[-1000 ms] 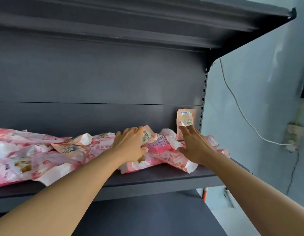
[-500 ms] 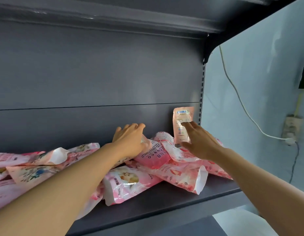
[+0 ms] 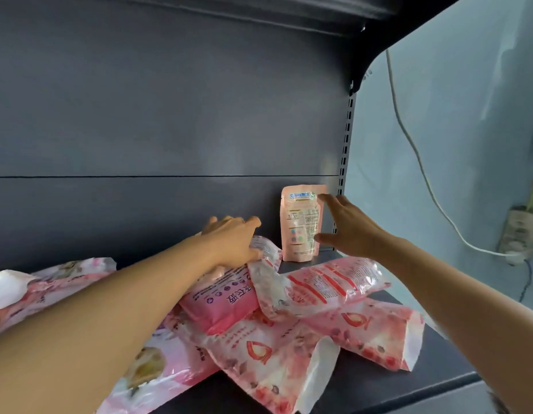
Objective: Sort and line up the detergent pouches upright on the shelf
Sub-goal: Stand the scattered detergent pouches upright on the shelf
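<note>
A dark grey metal back panel [image 3: 169, 115], split by 1 horizontal seam, is closed at the right by a slotted upright [image 3: 346, 150]. A pale blue wall [image 3: 468, 100] is seen beyond, crossed by a white cable [image 3: 420, 162] running to a wall socket [image 3: 517, 231].

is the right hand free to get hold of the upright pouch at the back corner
Probably yes: the right hand is open right beside the upright pouch, with nothing between them; the fallen pouches lie lower, in front.
</note>
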### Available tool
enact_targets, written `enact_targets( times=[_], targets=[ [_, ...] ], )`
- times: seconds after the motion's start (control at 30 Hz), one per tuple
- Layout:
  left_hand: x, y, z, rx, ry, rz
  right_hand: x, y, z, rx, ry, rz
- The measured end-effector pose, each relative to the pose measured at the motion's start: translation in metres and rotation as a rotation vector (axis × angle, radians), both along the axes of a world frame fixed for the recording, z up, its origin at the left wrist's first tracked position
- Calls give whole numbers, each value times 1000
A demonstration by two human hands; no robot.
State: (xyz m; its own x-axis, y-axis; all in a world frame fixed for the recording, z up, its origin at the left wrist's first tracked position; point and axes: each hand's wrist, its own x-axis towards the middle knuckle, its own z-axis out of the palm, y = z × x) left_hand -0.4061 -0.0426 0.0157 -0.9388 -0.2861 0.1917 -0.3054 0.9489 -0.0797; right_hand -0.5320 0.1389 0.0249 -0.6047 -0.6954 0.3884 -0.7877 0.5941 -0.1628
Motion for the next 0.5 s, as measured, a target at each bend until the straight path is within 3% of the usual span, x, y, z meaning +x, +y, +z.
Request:
enact_targets(
  times=[0.23,0.5],
  targets=[
    [-39,-8,-12,171,-77,150,-70,-34,9,39,186,110],
    [-57,-21,-17,391,-104,237,-96,-62,6,-109,341,58]
  ],
)
